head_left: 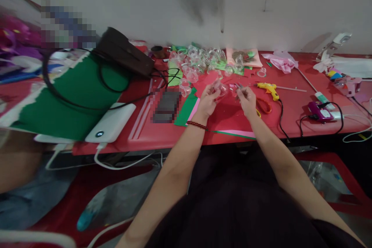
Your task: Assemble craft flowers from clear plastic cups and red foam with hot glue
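My left hand (209, 100) is closed on a clear plastic cup (223, 90), held above red paper (229, 113) on the table. Close by on the right, my right hand (247, 100) has its fingers pinched around a small, thin, greyish item whose kind I cannot make out. Small pink pieces (232, 86) show between the two hands. Beside my right hand lie red-orange looped handles (265, 105), seemingly of scissors. A yellow glue gun (270, 90) rests further right.
Many clear plastic cups (200, 60) are heaped near the wall. To the left are a dark phone (167, 105), a white power bank (112, 124), a green sheet (66, 93) and a brown bag (123, 52). A purple plug adapter (320, 112) with cords sits right.
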`<state>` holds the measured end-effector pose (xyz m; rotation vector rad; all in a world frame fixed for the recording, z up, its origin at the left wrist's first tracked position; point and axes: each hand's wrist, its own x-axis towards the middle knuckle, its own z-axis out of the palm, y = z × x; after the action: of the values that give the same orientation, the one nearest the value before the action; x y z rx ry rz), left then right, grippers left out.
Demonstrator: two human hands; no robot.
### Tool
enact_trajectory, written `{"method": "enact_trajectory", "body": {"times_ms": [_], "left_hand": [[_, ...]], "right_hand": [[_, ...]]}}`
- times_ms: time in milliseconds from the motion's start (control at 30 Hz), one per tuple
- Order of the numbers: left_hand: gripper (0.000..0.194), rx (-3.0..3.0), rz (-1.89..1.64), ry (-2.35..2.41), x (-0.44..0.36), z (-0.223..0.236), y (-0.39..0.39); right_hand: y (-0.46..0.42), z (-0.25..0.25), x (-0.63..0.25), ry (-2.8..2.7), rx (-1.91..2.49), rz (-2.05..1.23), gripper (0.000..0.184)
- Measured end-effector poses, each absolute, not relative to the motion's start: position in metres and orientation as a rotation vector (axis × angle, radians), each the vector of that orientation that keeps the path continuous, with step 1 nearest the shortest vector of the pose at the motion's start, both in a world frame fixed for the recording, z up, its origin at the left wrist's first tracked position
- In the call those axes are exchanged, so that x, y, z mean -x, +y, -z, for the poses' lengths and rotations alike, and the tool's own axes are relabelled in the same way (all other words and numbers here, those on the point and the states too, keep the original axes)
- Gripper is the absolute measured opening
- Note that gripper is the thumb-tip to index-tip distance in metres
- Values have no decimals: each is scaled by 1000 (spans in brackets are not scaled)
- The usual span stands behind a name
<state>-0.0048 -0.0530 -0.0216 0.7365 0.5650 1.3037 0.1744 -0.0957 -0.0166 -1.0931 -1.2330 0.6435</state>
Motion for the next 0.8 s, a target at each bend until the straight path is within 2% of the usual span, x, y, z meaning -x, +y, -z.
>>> {"method": "enact_trajectory", "body": {"times_ms": [167, 433, 800], "left_hand": [[7, -470, -1237, 520, 12, 13, -54], [30, -267, -1144, 508, 6, -8, -63], [27, -307, -1157, 555, 11, 9, -52]], "right_hand": [[-93, 19, -179, -1324, 1147, -528, 43], [-89, 24, -173, -1483, 1162, -480, 28], [-91, 23, -170, -1297, 1127, -681, 30]]}}
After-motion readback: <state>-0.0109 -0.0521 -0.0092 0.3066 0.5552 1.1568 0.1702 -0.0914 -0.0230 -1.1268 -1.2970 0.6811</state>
